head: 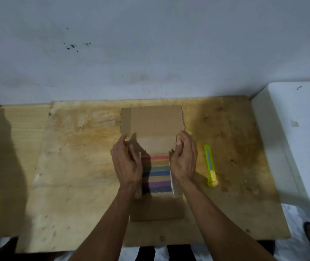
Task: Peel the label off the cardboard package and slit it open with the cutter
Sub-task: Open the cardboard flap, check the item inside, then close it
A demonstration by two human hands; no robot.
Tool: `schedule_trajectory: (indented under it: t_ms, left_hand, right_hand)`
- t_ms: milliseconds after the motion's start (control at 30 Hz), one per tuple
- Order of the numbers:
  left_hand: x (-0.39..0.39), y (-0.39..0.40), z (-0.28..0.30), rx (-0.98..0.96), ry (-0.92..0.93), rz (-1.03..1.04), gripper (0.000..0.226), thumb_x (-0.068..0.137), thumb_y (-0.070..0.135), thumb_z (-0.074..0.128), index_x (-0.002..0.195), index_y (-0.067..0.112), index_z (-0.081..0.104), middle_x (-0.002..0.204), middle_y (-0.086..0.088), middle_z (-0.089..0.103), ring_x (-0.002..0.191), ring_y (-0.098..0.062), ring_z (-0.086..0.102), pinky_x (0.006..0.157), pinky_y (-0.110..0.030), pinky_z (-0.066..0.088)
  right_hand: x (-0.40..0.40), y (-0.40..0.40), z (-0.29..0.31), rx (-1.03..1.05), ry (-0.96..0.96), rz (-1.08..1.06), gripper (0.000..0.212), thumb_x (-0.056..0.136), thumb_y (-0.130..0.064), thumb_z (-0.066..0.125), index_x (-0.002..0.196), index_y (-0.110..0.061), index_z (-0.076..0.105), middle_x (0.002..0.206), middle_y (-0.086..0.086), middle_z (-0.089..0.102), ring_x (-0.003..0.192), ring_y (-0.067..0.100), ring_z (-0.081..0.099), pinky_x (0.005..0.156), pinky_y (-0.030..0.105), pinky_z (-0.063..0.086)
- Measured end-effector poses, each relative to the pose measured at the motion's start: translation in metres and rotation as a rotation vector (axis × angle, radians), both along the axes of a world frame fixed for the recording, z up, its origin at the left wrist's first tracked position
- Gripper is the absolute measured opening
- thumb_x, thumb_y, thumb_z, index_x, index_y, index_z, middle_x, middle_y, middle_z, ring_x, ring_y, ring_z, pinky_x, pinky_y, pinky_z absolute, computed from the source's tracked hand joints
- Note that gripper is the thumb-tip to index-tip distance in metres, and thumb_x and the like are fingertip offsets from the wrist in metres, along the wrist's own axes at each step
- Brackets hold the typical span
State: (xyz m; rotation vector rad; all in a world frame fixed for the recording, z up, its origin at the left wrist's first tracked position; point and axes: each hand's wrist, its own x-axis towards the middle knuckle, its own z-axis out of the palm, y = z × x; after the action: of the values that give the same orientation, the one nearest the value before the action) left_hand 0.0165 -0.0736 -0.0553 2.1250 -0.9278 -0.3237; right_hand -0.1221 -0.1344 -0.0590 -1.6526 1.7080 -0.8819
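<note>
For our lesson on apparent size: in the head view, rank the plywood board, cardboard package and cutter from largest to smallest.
1. plywood board
2. cardboard package
3. cutter
The gaps are wide, so camera nearness leaves the order unchanged.

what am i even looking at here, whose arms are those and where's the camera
There is no machine here: these are a person's two bare arms, seen from a camera worn on their head, looking down. On a wooden board lies an opened cardboard package, its flap folded back toward the wall. Inside shows something with coloured stripes. The left hand and right hand each hold a side of the package. A yellow-green cutter lies untouched on the board, right of the right hand.
</note>
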Motion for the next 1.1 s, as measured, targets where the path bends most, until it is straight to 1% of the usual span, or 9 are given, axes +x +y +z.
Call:
schedule_trajectory:
  t_ms: [133, 400, 533, 633, 733, 867, 933, 1033, 1100]
  left_hand:
    - [0.017, -0.026, -0.011, -0.091, -0.036, 0.07, 0.036, 0.106, 0.017, 0.041, 0.141, 0.008, 0.043, 0.131, -0.017, 0.049, 0.121, -0.027, 0.046, 0.093, -0.021, 0.033]
    - [0.006, -0.049, -0.043, -0.063, -0.048, 0.094, 0.046, 0.107, 0.019, 0.038, 0.149, 0.003, 0.033, 0.15, -0.019, 0.043, 0.137, -0.034, 0.041, 0.115, -0.043, 0.033]
    - [0.003, -0.048, -0.035, -0.153, -0.007, 0.058, 0.042, 0.105, 0.016, 0.042, 0.146, 0.006, 0.037, 0.141, -0.016, 0.048, 0.13, -0.027, 0.046, 0.107, -0.042, 0.042]
    - [-0.002, -0.048, -0.026, -0.22, 0.042, 0.054, 0.044, 0.105, 0.014, 0.044, 0.147, 0.009, 0.036, 0.131, -0.015, 0.05, 0.118, -0.022, 0.051, 0.096, -0.03, 0.046]
    - [-0.001, -0.047, -0.023, -0.254, 0.12, 0.132, 0.045, 0.105, 0.018, 0.044, 0.149, 0.01, 0.035, 0.132, -0.013, 0.047, 0.114, -0.015, 0.052, 0.093, -0.018, 0.047]
    - [0.005, -0.05, -0.019, -0.245, 0.246, 0.176, 0.053, 0.106, 0.028, 0.04, 0.156, 0.019, 0.022, 0.142, -0.01, 0.051, 0.123, -0.02, 0.056, 0.098, -0.042, 0.052]
    - [0.005, -0.053, -0.016, -0.279, 0.247, 0.181, 0.053, 0.107, 0.03, 0.039, 0.156, 0.02, 0.022, 0.126, -0.004, 0.061, 0.109, -0.025, 0.064, 0.087, -0.045, 0.056]
    - [0.003, -0.057, -0.011, -0.328, 0.29, 0.269, 0.048, 0.107, 0.031, 0.039, 0.153, 0.018, 0.031, 0.104, 0.013, 0.059, 0.088, -0.023, 0.065, 0.072, -0.04, 0.056]
    - [0.005, -0.058, -0.008, -0.358, 0.361, 0.34, 0.048, 0.106, 0.038, 0.038, 0.15, 0.019, 0.037, 0.111, 0.007, 0.062, 0.095, -0.02, 0.065, 0.08, -0.042, 0.057]
  right_hand:
    - [0.01, -0.028, -0.018, -0.029, -0.017, -0.06, 0.042, 0.101, -0.032, 0.036, 0.141, -0.022, 0.039, 0.136, 0.011, 0.045, 0.124, 0.026, 0.047, 0.098, 0.037, 0.045]
    - [0.034, -0.034, -0.042, -0.129, 0.054, -0.064, 0.043, 0.103, -0.026, 0.04, 0.144, -0.014, 0.037, 0.145, 0.012, 0.042, 0.133, 0.028, 0.038, 0.11, 0.045, 0.032]
    - [0.031, -0.034, -0.033, -0.095, -0.091, -0.105, 0.039, 0.103, -0.031, 0.041, 0.141, -0.025, 0.038, 0.137, 0.002, 0.05, 0.127, 0.016, 0.044, 0.104, 0.049, 0.04]
    - [0.031, -0.035, -0.024, -0.067, -0.225, -0.165, 0.039, 0.101, -0.04, 0.041, 0.139, -0.033, 0.039, 0.121, 0.0, 0.059, 0.111, 0.018, 0.055, 0.09, 0.046, 0.051]
    - [0.033, -0.039, -0.021, -0.029, -0.338, -0.297, 0.044, 0.097, -0.05, 0.042, 0.137, -0.03, 0.042, 0.111, 0.002, 0.063, 0.1, 0.019, 0.06, 0.083, 0.046, 0.054]
    - [0.038, -0.047, -0.022, 0.1, -0.322, -0.315, 0.05, 0.093, -0.063, 0.035, 0.134, -0.036, 0.038, 0.114, 0.0, 0.064, 0.101, 0.016, 0.06, 0.086, 0.046, 0.053]
    - [0.043, -0.05, -0.019, 0.16, -0.326, -0.328, 0.046, 0.092, -0.065, 0.032, 0.131, -0.041, 0.038, 0.116, -0.001, 0.063, 0.102, 0.017, 0.059, 0.088, 0.045, 0.052]
    - [0.049, -0.052, -0.01, 0.159, -0.53, -0.479, 0.038, 0.095, -0.054, 0.039, 0.122, -0.03, 0.052, 0.116, -0.001, 0.062, 0.102, 0.015, 0.057, 0.09, 0.039, 0.049]
    - [0.047, -0.052, -0.008, 0.134, -0.645, -0.563, 0.034, 0.092, -0.057, 0.04, 0.107, -0.034, 0.059, 0.108, -0.001, 0.064, 0.1, 0.019, 0.058, 0.089, 0.042, 0.048]
